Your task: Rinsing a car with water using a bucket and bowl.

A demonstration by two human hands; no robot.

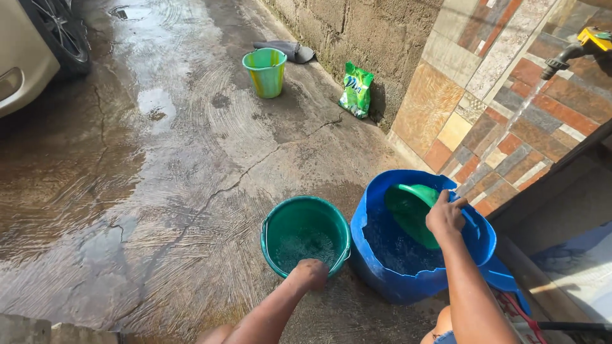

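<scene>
At the far left, well away from either hand, stood the pale body and dark wheel of a parked car (29, 48) on the wet, cracked concrete floor (159, 191). Farther off, near the rough block wall (357, 32), stood a small green and yellow plastic bucket (265, 71), with a dark grey cloth (285, 50) lying behind it and a green plastic bag of powder (356, 90) leaning against the wall to its right.

The left hand (309, 274) rested on the near rim of a round teal plastic bucket (305, 234), its fingers curled over the edge and closed on the rim; a little water lay in the bottom below them. Just to the right of that bucket, touching or nearly touching it, sat a large blue plastic tub (408, 280) with a broken, jagged near wall and water inside.

The right hand (445, 215) reached into the tub, its fingers wrapped round the rim of a green plastic bowl (411, 210), which was tilted on edge inside the tub, above the water. Above and to the right of those fingers, a yellow-handled tap (577, 48) on the tiled wall (503, 95) let a thin stream of water (510, 124) fall toward the tub.
</scene>
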